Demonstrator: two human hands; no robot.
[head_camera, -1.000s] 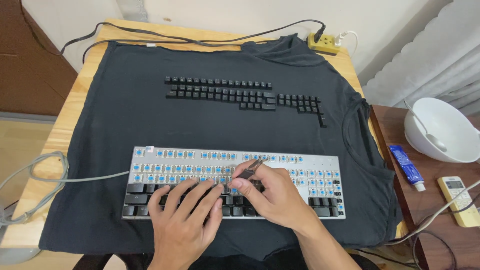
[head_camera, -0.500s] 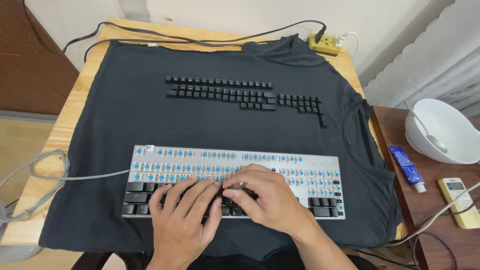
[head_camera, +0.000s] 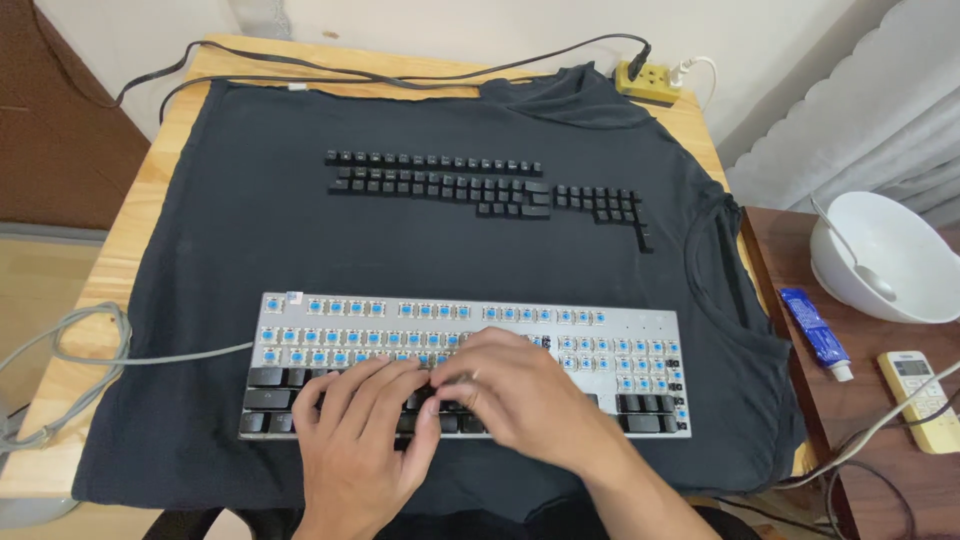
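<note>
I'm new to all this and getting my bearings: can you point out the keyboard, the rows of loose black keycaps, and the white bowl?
keyboard (head_camera: 620, 335): head view, bare silver plate near its right end.
loose black keycaps (head_camera: 440, 182): head view, middle of the rows.
white bowl (head_camera: 915, 255): head view, inner wall.

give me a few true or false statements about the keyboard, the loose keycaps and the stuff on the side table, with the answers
1. Both hands, the left hand and the right hand, rest on the lower rows of the keyboard. True.
2. Every switch on the keyboard is covered by a keycap. False: most of the upper rows show bare blue switches; only the bottom rows carry black caps.
3. The removed keycaps lie in rows on the dark shirt, beyond the keyboard. True.
4. The white bowl is empty. False: a spoon lies in it.
5. The blue tube lies on the keyboard. False: it lies on the brown side table, beside the bowl.
</note>
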